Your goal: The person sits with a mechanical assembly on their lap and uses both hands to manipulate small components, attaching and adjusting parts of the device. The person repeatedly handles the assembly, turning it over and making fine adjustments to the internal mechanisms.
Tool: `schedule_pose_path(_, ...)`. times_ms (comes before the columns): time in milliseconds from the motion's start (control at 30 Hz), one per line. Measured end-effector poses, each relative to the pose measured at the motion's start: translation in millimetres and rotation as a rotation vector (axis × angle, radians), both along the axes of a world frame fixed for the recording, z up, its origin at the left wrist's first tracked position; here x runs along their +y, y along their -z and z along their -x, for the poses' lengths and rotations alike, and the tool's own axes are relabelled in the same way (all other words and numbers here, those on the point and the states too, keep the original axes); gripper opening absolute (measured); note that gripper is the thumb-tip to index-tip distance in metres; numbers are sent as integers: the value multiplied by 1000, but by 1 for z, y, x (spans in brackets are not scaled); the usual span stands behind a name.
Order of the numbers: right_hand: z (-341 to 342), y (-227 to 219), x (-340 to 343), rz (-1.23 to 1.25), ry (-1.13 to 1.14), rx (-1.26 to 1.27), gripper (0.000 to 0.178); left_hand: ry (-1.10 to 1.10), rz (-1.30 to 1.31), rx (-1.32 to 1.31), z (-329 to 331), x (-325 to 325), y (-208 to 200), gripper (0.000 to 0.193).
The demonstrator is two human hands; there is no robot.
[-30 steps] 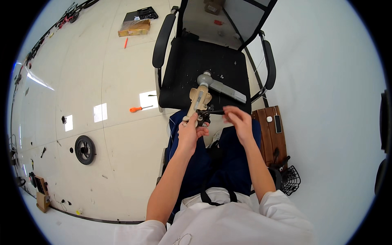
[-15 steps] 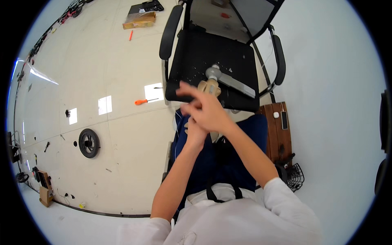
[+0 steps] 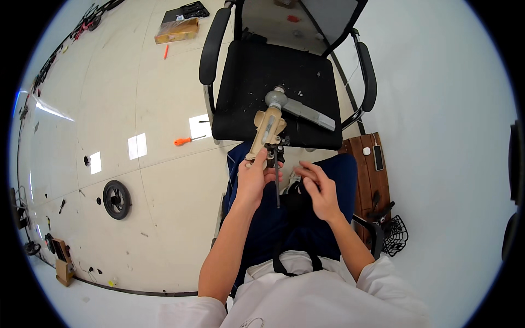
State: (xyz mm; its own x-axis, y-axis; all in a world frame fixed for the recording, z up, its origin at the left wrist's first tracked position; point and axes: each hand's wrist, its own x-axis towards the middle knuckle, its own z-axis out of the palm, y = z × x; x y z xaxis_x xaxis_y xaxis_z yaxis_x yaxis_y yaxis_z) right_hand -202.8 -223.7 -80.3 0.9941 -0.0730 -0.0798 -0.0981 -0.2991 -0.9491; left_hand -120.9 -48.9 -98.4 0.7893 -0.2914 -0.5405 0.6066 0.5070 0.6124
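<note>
My left hand (image 3: 256, 174) grips the near end of a long beige part (image 3: 266, 129), its fingers wrapped beneath and the thumb on top. A black fitting (image 3: 275, 154) sits at that end beside my thumb, and a thin dark rod (image 3: 278, 188) points from it toward me. The beige part's far end meets a round grey joint (image 3: 276, 99), from which a flat grey arm (image 3: 310, 114) angles right across the chair seat (image 3: 262, 63). To the right, over my lap, my right hand (image 3: 322, 191) holds nothing, its fingers loosely bent and apart.
On the left floor are an orange screwdriver (image 3: 186, 141) and a small black wheel (image 3: 116, 199). A cardboard box (image 3: 176, 31) lies farther off. At right stands a brown wooden stand (image 3: 366, 175) with a phone (image 3: 378, 157); a black wire basket (image 3: 395, 236) is near it.
My right hand has moved off the left hand, back and to the right. The beige part's near end and the black fitting, hidden before, now show. The view has shifted slightly.
</note>
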Motion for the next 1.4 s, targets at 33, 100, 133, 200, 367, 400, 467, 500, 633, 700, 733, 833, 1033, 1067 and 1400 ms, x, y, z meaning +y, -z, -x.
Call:
schedule_pose_path(33,0,-1,-1,-102,-26,50,40,0,-7,2,0,-1,-1,33)
schedule_pose_path(100,-6,-18,10,-309,-72,151,36,17,-20,-4,1,-2,2,32)
schedule_pose_path(133,-10,-29,26,-291,-91,173,33,25,-27,-9,1,-3,3,32)
schedule_pose_path(200,-14,-25,47,-301,-91,233,33,46,-128,-21,3,-4,2,31)
schedule_pose_path(367,-24,-23,20,-311,-134,374,31,24,-99,-23,0,3,7,30)
schedule_pose_path(400,-29,-20,5,-97,-177,286,29,19,-116,-27,-1,3,8,31)
schedule_pose_path(467,-50,-12,-19,350,-235,29,26,49,-132,-47,-4,3,1,32)
schedule_pose_path(500,-68,-17,-28,458,-300,-98,25,61,-140,-52,-4,4,-3,33)
schedule_pose_path(633,-129,-28,-34,515,-463,-435,19,-27,-29,-78,-13,6,-11,36)
schedule_pose_path(700,-143,-27,-19,445,-479,-481,18,-86,-23,-82,-24,17,-11,38)
schedule_pose_path(733,-145,-28,-10,439,-479,-449,19,-87,-47,-85,-28,25,-8,39)
schedule_pose_path(833,-141,-25,9,208,-319,-200,21,-32,-127,-141,-33,33,-7,43)
schedule_pose_path(1033,-103,9,-2,20,170,-68,14,32,-331,-153,-23,28,-15,47)
schedule_pose_path(1067,-113,19,-30,134,196,23,15,2,-328,-138,-22,28,-16,47)
schedule_pose_path(1400,-208,136,-191,554,169,42,19,-138,-391,-60,-47,7,-41,28)
